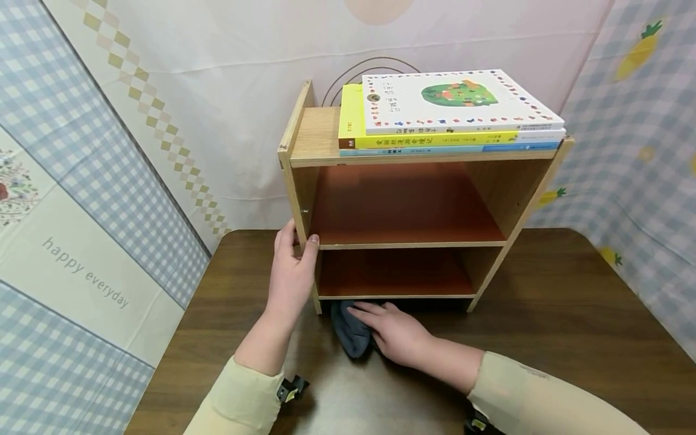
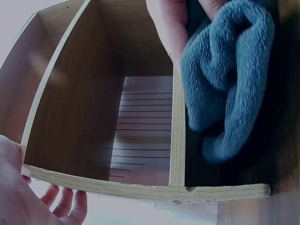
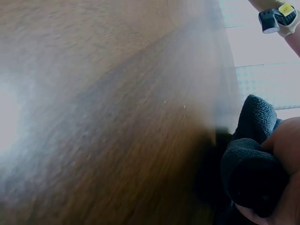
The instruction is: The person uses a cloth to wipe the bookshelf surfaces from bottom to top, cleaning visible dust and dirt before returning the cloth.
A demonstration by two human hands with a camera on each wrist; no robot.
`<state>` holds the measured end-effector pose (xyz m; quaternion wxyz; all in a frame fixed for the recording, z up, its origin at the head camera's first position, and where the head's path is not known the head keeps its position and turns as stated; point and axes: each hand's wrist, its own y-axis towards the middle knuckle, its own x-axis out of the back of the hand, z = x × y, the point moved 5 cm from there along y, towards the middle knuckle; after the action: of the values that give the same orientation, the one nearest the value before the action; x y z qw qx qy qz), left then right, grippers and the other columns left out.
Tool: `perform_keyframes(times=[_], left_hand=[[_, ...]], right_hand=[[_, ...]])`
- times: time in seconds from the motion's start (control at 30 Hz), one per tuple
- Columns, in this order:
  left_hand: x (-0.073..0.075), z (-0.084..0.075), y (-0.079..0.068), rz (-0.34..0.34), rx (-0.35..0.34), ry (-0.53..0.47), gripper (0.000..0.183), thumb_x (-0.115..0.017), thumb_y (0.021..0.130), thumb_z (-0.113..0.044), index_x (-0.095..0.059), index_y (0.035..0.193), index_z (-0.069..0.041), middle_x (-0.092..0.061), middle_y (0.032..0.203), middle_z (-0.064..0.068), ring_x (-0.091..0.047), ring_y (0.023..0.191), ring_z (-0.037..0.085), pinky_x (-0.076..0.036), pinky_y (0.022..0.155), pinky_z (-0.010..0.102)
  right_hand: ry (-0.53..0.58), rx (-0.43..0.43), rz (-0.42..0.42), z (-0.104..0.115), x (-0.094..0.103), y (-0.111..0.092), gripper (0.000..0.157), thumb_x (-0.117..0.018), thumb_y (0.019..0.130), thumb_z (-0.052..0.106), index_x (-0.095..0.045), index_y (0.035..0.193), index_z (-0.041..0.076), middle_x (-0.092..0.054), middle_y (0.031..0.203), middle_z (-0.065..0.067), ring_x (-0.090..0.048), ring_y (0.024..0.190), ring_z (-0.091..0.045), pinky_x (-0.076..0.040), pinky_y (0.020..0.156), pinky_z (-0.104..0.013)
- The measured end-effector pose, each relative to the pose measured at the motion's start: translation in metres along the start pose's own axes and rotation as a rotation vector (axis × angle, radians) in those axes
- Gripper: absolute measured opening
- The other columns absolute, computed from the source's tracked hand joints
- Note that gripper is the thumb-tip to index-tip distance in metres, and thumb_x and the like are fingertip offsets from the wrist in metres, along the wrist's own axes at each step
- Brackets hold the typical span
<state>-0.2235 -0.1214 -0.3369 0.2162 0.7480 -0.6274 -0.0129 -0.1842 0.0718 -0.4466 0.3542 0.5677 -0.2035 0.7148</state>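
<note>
A small wooden shelf unit (image 1: 411, 246) with reddish-brown shelf boards stands on the table. My left hand (image 1: 290, 275) grips the front edge of its left side panel, thumb in front and fingers behind the panel. In the left wrist view, the left hand's fingertips curl past the wooden edge. At the lower left opening, my right hand (image 1: 399, 332) holds a folded dark blue-grey cloth (image 1: 349, 332) just under the lowest board. The right wrist view shows the fluffy cloth (image 3: 257, 117) bunched between the right thumb and fingers. Part of the cloth lies in shadow.
Several books (image 1: 462, 103) lie stacked on the unit's top, a white one uppermost. The brown wooden table (image 1: 549, 338) extends around the unit. Patterned fabric (image 1: 228, 121) hangs close behind and on both sides. Each sleeve carries a small black camera (image 1: 292, 389).
</note>
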Motion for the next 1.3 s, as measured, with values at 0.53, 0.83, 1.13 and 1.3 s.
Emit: perform_keyframes(times=[0.53,0.83,1.13,1.3], left_hand=[[0.001,-0.035,-0.012,0.007,0.043,-0.033,0.044,-0.053,0.103,-0.019,-0.044,0.146,-0.016,-0.043,0.129,0.012,-0.045,0.114,0.026,-0.046,0.09,0.043],[-0.001,-0.03,-0.012,0.01,0.044,-0.048,0.045,-0.052,0.103,-0.021,-0.043,0.147,-0.018,-0.042,0.13,0.011,-0.045,0.114,0.026,-0.047,0.091,0.044],[-0.001,-0.032,-0.012,0.008,0.044,-0.056,0.044,-0.052,0.103,-0.021,-0.043,0.147,-0.017,-0.041,0.13,0.012,-0.045,0.115,0.027,-0.046,0.091,0.044],[0.001,-0.032,-0.012,0.003,0.045,-0.055,0.044,-0.052,0.103,-0.021,-0.044,0.146,-0.018,-0.041,0.13,0.012,-0.045,0.116,0.027,-0.045,0.092,0.044]], right_hand=[[0.065,-0.027,0.031,0.007,-0.01,0.017,0.057,-0.056,0.101,0.011,-0.038,0.154,0.022,-0.042,0.153,-0.003,-0.054,0.12,-0.034,-0.049,0.091,-0.043],[0.045,0.005,0.048,0.017,-0.013,0.029,0.056,-0.055,0.101,0.013,-0.037,0.154,0.017,-0.044,0.152,-0.007,-0.049,0.131,-0.029,-0.042,0.103,-0.045],[0.025,0.019,0.057,0.023,-0.012,0.037,0.055,-0.052,0.102,0.012,-0.036,0.155,0.018,-0.045,0.151,-0.011,-0.051,0.129,-0.029,-0.043,0.102,-0.047],[0.015,0.034,0.049,0.027,-0.011,0.041,0.053,-0.05,0.102,0.011,-0.037,0.154,0.016,-0.046,0.15,-0.011,-0.051,0.131,-0.024,-0.042,0.103,-0.049]])
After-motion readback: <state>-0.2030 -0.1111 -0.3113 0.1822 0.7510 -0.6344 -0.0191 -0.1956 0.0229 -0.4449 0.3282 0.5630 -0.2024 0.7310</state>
